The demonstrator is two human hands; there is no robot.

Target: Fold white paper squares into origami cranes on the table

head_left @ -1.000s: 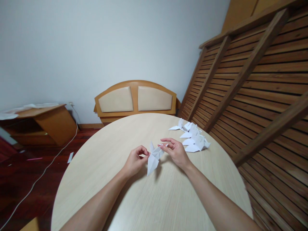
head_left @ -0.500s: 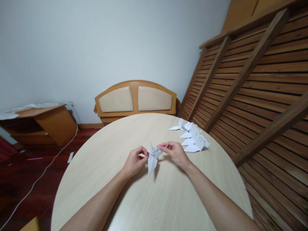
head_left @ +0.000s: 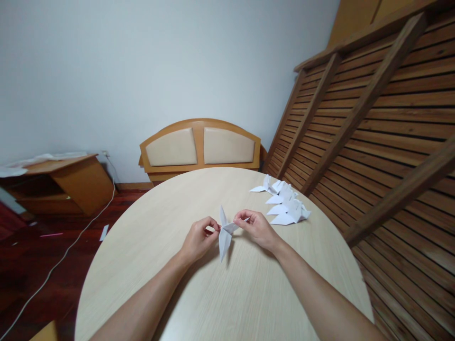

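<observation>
A white folded paper crane [head_left: 224, 237] is held between my two hands, just above the round table [head_left: 199, 293]. Its wings spread, one pointing away and one toward me. My left hand [head_left: 202, 237] pinches the crane's left end between thumb and fingers. With thumb and fingertips closed, my right hand [head_left: 256, 228] grips the opposite end; the fingers partly hide the paper there. Several similar white paper cranes [head_left: 287, 208] lie in an overlapping row on the table, beyond my right hand.
A wooden slatted frame [head_left: 391, 142] leans along the right side of the table. Behind the table stands a padded headboard [head_left: 170, 148]. At left are a low wooden cabinet [head_left: 85, 184] and a white cable [head_left: 78, 237] across the dark floor.
The crane's wings have spread flatter and straighter, and its body looks narrower. My right hand has shifted slightly, still pinching its end. My left hand has barely moved.
</observation>
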